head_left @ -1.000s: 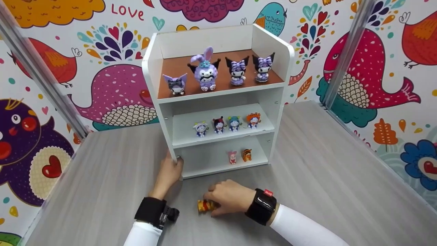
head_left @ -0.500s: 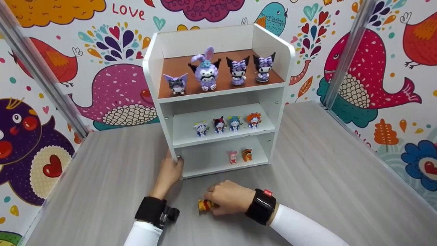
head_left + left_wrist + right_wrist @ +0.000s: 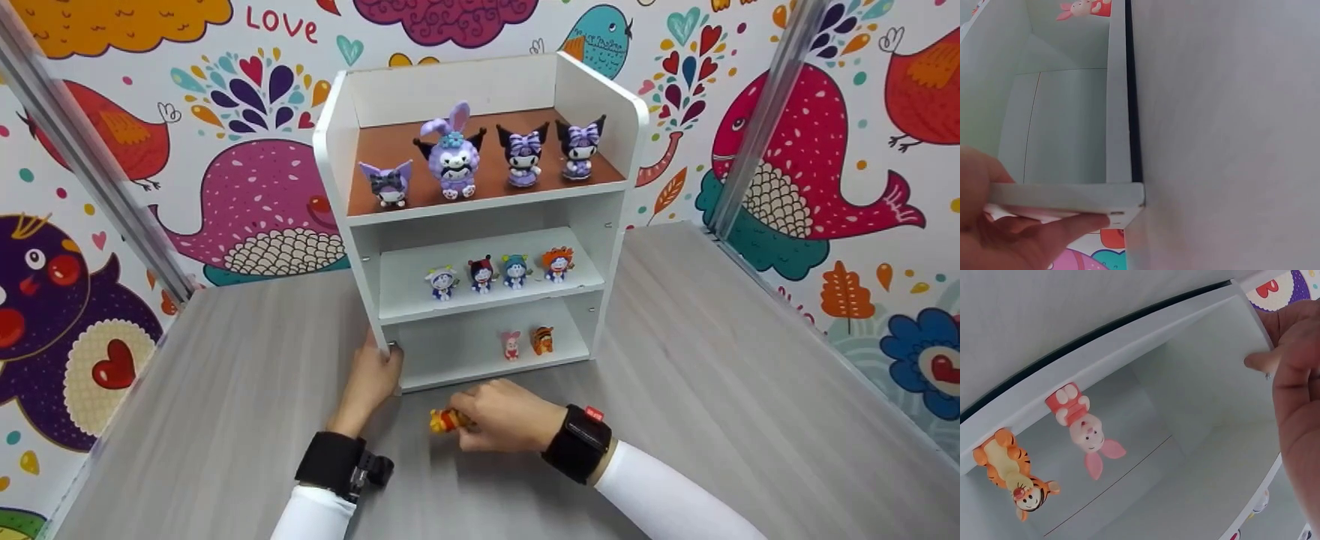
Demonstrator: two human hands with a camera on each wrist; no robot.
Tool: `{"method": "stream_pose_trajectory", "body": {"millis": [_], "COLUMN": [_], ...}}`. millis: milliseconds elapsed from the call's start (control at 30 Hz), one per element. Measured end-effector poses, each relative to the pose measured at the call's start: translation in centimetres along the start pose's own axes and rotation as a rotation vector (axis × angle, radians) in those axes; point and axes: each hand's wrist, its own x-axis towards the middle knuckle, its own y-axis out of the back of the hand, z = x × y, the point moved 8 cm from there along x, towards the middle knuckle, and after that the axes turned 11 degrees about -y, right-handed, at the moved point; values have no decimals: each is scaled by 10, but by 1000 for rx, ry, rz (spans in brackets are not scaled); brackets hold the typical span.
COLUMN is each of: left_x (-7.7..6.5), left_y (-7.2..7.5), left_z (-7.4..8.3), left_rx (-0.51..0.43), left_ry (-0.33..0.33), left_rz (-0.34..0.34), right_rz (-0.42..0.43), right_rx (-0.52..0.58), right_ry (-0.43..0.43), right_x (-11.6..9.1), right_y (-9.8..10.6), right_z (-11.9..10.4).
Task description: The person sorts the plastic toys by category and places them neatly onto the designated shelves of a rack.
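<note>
My left hand [image 3: 371,381] grips the lower left side panel of a white shelf unit [image 3: 454,91]. In the left wrist view, fingers [image 3: 1067,232] lie along the panel's outer face. My right hand [image 3: 510,417] pinches a small yellow-and-red bear figurine [image 3: 442,421] in front of the unit, its head end pointing left. The figurine is partly covered by the fingers and does not show in the right wrist view. On the bottom shelf stand a pink piglet figurine [image 3: 511,345] and an orange striped tiger figurine [image 3: 542,340], both toward the right.
Several purple-and-black figurines [image 3: 523,159] stand on the brown top shelf. The middle shelf bears several small figurines [image 3: 481,276] with coloured hats. The unit stands on a grey wood-grain table [image 3: 712,360], and brightly printed walls [image 3: 262,210] enclose it.
My right hand has moved up the view toward the bottom shelf, bringing the bear figurine with it. My left hand stays on the side panel.
</note>
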Motion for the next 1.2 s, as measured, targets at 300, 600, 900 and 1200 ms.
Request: {"method": "stream_pose_trajectory", "body": {"millis": [300, 600, 900, 1200], "left_x": [1, -1, -1, -1], "left_y": [1, 1, 1, 0], "left_z": [-2, -2, -1, -1], "left_rx": [13, 16, 7, 18], "left_ry": [12, 23, 8, 15], "left_rz": [8, 6, 8, 6], "right_rz": [60, 64, 116, 160], "right_rx": [199, 352, 427, 419], "right_ry": [-111, -178, -267, -274], "right_x": [4, 5, 4, 3], "right_y": [10, 14, 14, 15], "right_z": [19, 35, 54, 60]}}
